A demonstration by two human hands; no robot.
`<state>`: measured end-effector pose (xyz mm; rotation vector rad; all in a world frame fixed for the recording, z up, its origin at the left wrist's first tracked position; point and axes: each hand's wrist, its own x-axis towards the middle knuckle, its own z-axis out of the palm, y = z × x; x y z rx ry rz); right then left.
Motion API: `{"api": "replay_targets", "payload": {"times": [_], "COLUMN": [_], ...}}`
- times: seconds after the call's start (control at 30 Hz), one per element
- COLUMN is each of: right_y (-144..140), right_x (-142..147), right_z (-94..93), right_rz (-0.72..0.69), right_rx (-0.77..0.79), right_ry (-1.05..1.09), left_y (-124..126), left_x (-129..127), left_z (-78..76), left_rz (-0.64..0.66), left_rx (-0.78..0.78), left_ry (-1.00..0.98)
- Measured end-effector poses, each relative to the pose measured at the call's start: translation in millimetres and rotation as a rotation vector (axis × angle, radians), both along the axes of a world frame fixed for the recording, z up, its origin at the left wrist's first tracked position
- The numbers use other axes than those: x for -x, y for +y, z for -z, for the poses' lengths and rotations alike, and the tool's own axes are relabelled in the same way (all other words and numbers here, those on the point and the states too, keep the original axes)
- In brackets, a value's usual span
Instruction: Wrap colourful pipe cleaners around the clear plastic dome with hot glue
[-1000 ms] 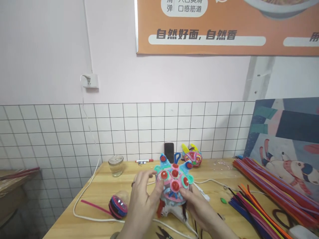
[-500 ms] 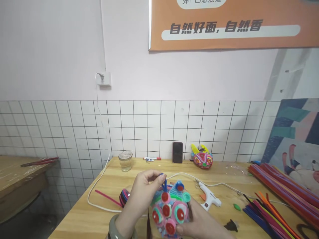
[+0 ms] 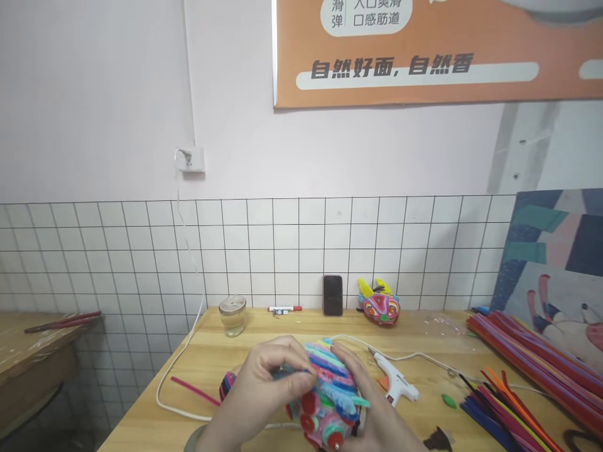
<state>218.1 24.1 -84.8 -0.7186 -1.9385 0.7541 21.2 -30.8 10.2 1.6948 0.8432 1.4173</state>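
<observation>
I hold one pipe-cleaner ball [image 3: 327,392], striped blue, pink and green with red discs on its underside, between my two hands, low in front of me over the wooden table [image 3: 226,358]. My left hand [image 3: 264,389] is closed on its left side, thumb and fingertips pinching a blue strand at the top. My right hand [image 3: 372,408] is wrapped under and behind its right side, fingers pressed against it.

Just right of my right hand lies one white glue gun [image 3: 396,383], its one white cord [image 3: 174,376] running behind the ball, then looping round past my left hand and up to the wall socket [image 3: 191,159]. Further right, two heaps of loose pipe cleaners [image 3: 527,364] lie spread out, too many to count. One small green bit [image 3: 449,400] sits between them and the glue gun.

Left of my left hand lies one pink pipe cleaner [image 3: 193,389]. Beyond my hands, along the tiled wall, stand one glass jar [image 3: 233,315], one red marker [image 3: 284,309], one black phone [image 3: 332,295] and one finished pipe-cleaner mask [image 3: 379,304].
</observation>
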Motion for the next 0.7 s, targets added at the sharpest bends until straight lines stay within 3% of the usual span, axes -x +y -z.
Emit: {"api": "replay_targets", "payload": {"times": [0.17, 0.4, 0.7], "right_y": [0, 5, 9], "right_x": [-5, -14, -25], "right_z": [5.6, 2.9, -6.3], "right_rz": [0.157, 0.197, 0.155], "right_rx": [-0.201, -0.485, -0.583], "right_ry": [-0.004, 0.007, -0.126], "left_y": [-10, -18, -20], "left_x": [12, 13, 10], "left_z": [-5.6, -12.7, -15.9], "left_rz": [0.101, 0.115, 0.155], "left_rx": [-0.061, -0.166, -0.120], "left_ry": [0.137, 0.226, 0.353]}}
